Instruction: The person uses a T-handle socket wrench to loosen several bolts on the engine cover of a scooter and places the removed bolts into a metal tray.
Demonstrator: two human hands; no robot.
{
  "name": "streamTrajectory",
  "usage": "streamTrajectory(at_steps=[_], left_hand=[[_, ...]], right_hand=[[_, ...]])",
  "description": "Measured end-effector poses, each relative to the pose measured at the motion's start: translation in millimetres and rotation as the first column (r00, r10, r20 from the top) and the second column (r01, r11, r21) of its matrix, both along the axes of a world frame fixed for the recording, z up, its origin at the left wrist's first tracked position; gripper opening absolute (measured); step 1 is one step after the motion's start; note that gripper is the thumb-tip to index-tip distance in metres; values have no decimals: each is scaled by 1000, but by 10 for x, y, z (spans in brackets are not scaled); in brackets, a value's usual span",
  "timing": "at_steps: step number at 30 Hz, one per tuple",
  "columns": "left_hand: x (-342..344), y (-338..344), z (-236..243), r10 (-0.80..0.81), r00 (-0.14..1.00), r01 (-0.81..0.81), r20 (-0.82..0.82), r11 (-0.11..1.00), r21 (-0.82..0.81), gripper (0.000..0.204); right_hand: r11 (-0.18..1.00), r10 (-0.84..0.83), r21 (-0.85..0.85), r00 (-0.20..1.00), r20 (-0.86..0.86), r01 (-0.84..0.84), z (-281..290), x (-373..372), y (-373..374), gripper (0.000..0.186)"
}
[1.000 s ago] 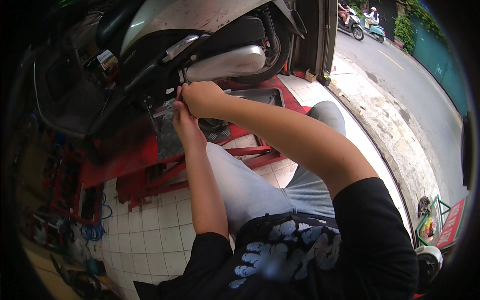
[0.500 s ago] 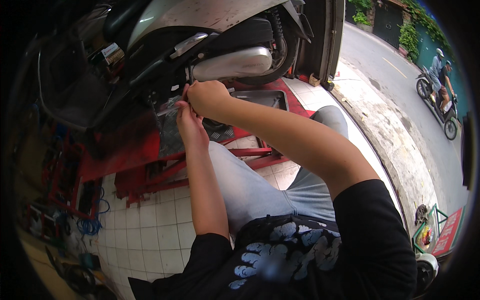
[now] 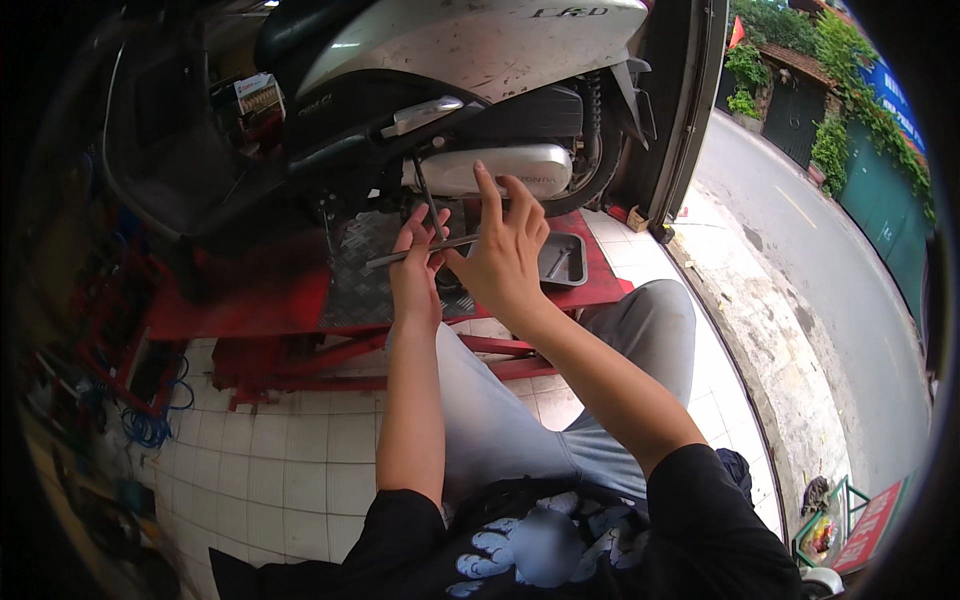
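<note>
Nearest, a dark shirt (image 3: 490, 560) and pale trousers (image 3: 485, 410) are showing above the white tiled floor (image 3: 300, 450). Farther on, the left hand (image 3: 414, 278) is reaching up, its fingers closing around a thin metal rod (image 3: 385, 260). The rod is lying crosswise, its long axis running left to right, its left end sitting slightly nearer and poking out past the left hand. Its right end is pointing at the right hand (image 3: 512, 262), which is hovering to the right with fingers standing apart, forefinger raised; whether its thumb is touching the rod, I cannot tell. The left hand is therefore being the nearer one. A dark bar (image 3: 424, 185) is slanting from the rod, by the left fingers, away toward the scooter; whether the two are joined is not showing clearly.

Beyond and right of the right hand, a grey tray (image 3: 577, 258) is resting on the red lift (image 3: 230, 310), holding a wrench (image 3: 558, 264). Farther, the scooter (image 3: 460, 55) is standing over the lift, and a road (image 3: 800, 230) is running past at far right.
</note>
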State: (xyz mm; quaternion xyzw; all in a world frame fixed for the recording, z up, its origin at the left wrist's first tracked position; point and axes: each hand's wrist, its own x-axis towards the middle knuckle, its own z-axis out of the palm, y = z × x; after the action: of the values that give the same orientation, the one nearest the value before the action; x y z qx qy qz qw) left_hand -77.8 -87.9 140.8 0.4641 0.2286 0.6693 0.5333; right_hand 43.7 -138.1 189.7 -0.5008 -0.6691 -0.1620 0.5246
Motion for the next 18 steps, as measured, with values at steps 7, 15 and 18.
streamTrajectory(at_steps=[7,15,18], left_hand=[[193,75,-74,-3,999,4,-31,1000,21,79],[288,-7,-25,141,955,-160,260,986,55,84],[315,-57,-16,519,790,-554,327,833,16,66]], right_hand=[[334,51,25,-9,-999,-942,-387,306,246,46],[468,386,-123,328,-862,-875,-132,96,399,43],[503,362,-53,266,-893,-863,-3,14,382,39]])
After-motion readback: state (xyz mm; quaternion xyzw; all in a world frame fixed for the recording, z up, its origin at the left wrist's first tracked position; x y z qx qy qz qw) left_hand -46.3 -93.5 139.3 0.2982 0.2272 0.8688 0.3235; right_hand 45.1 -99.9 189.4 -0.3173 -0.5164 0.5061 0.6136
